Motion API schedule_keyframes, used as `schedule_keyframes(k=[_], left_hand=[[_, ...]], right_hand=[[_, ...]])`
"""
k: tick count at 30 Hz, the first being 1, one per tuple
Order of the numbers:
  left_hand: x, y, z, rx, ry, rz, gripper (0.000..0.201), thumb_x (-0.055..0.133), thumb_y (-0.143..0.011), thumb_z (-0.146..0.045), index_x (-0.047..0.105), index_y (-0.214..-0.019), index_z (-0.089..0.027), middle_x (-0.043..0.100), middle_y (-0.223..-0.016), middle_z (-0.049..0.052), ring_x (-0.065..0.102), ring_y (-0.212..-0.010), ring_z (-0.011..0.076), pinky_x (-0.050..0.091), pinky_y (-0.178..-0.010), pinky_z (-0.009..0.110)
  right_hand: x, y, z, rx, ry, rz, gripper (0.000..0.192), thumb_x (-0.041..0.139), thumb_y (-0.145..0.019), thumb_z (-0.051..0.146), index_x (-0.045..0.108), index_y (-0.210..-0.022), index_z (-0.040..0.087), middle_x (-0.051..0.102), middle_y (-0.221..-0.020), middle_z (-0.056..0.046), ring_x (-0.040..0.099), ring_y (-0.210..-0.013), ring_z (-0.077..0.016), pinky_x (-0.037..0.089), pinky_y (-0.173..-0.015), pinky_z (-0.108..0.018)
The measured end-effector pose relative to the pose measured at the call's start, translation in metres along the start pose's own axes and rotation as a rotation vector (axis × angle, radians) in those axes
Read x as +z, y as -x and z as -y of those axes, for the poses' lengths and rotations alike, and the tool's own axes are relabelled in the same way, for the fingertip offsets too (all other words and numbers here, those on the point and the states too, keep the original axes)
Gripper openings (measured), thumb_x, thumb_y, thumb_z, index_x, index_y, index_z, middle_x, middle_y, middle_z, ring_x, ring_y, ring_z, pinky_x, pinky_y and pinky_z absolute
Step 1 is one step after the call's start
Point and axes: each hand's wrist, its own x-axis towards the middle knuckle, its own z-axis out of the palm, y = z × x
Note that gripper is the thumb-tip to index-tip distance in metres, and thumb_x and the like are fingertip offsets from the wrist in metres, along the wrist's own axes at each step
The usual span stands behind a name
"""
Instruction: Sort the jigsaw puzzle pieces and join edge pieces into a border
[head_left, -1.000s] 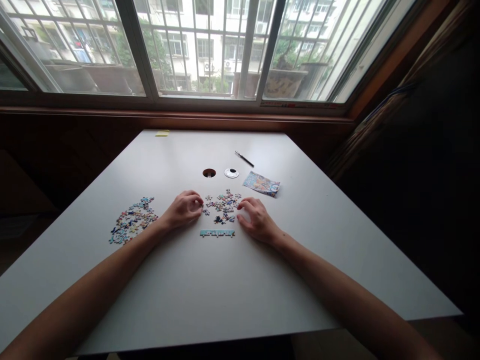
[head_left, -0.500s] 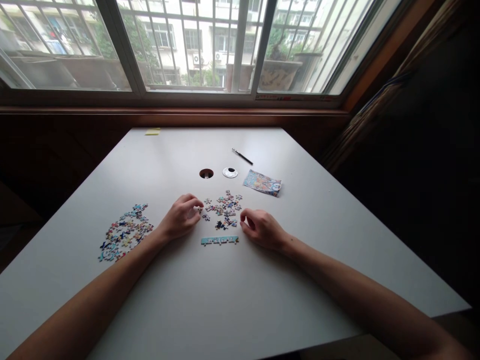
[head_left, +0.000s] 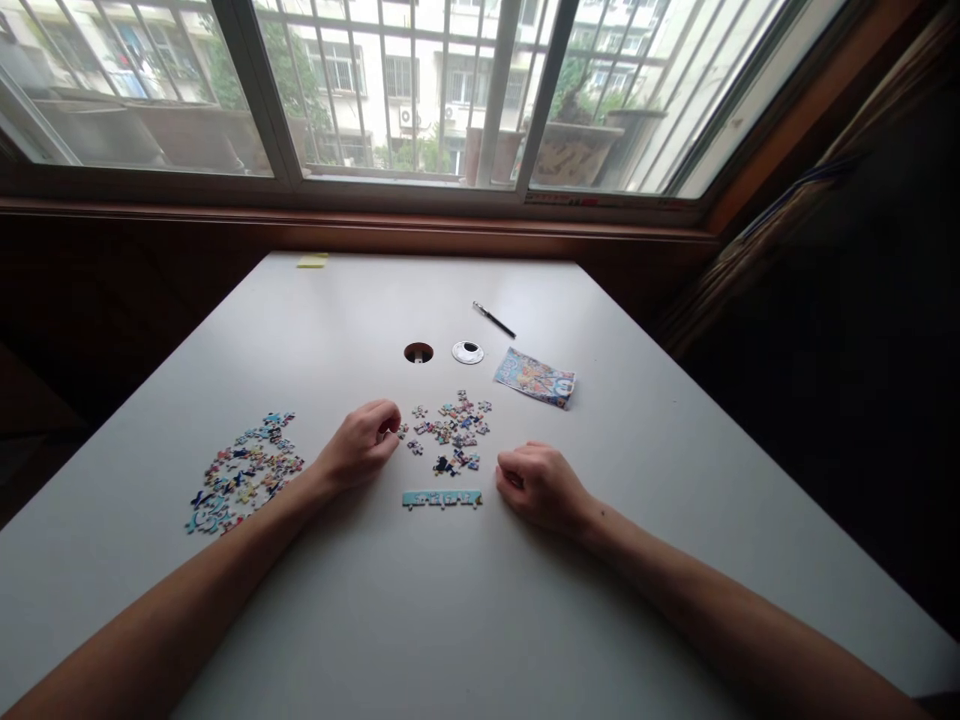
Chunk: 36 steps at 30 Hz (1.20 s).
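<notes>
My left hand [head_left: 364, 442] rests left of the loose jigsaw pieces [head_left: 454, 425], its fingers curled and the index finger bent toward the thumb. A small jigsaw piece [head_left: 403, 431] lies at its fingertips; whether they grip anything is hidden. On the other side, my right hand [head_left: 541, 485] is closed in a loose fist on the table, and the inside of its fingers cannot be seen. Between the hands and closer to me lies a joined turquoise puzzle strip [head_left: 442, 499]. A larger heap of puzzle pieces [head_left: 244, 470] spreads beyond my left forearm.
Behind the pieces lie a printed picture sheet [head_left: 536, 378], a pen [head_left: 494, 319] and a round silver cover [head_left: 467, 352] beside a cable hole [head_left: 418, 353]. A yellow sticky note [head_left: 313, 261] marks the far edge of the white table [head_left: 360, 620], below a barred window.
The left index finger has curled in toward the thumb. My right hand has drawn slightly back from the pieces, its fingers folded tighter. The view has shifted a little.
</notes>
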Motion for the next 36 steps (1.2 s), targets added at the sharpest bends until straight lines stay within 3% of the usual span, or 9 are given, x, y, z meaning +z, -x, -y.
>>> schedule_keyframes(k=[11,36], left_hand=[[-0.0025,0.0026,0.0025,-0.038,0.060,-0.018,0.014,0.041,-0.077,-0.009,0.051,-0.075,-0.019,0.056,-0.080,0.001,0.053,-0.076,0.0164,0.041,-0.072,0.028],[-0.0068,0.0064,-0.0011,-0.057,0.060,-0.022,0.021,0.039,-0.071,-0.007,0.057,-0.075,-0.018,0.061,-0.078,0.002,0.055,-0.072,0.0159,0.041,-0.069,0.028]], right_hand=[[0.0000,0.0004,0.0000,0.003,-0.018,0.014,0.030,0.051,-0.081,0.014,0.031,-0.060,0.021,0.037,-0.051,0.006,0.023,-0.051,-0.0103,0.034,-0.068,-0.025],[-0.0050,-0.0004,0.0008,-0.018,-0.054,0.046,0.033,0.049,-0.086,0.017,0.028,-0.062,0.021,0.034,-0.053,0.006,0.024,-0.052,-0.0106,0.035,-0.068,-0.027]])
